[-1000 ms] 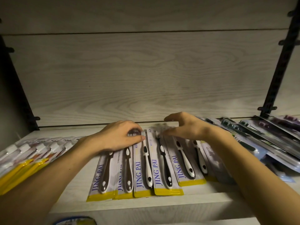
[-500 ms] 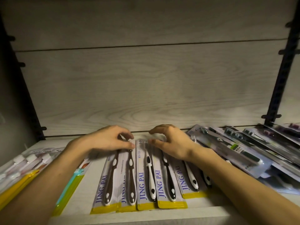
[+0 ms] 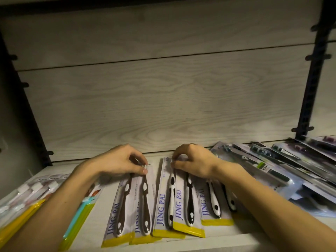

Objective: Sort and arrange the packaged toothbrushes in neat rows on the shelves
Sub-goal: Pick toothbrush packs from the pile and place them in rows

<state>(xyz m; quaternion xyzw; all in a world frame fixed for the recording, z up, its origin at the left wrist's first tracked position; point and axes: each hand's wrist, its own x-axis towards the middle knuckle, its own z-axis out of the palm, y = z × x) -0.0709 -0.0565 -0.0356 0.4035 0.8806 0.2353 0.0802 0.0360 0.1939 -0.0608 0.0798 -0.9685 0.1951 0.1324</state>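
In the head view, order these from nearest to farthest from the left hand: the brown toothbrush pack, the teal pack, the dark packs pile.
1. Brown toothbrush pack: under the left hand, whose fingers hold its top.
2. Teal pack: to the left, beside the forearm.
3. Dark packs pile: far right, beyond the right hand.

Both hands [image 3: 120,161] [image 3: 192,163] curled, fingertips pinched

Bare shelf [image 3: 109,202] strip left of JING PAI packs [image 3: 163,206]; dark packs [image 3: 283,171] crowd right, seemingly piled.
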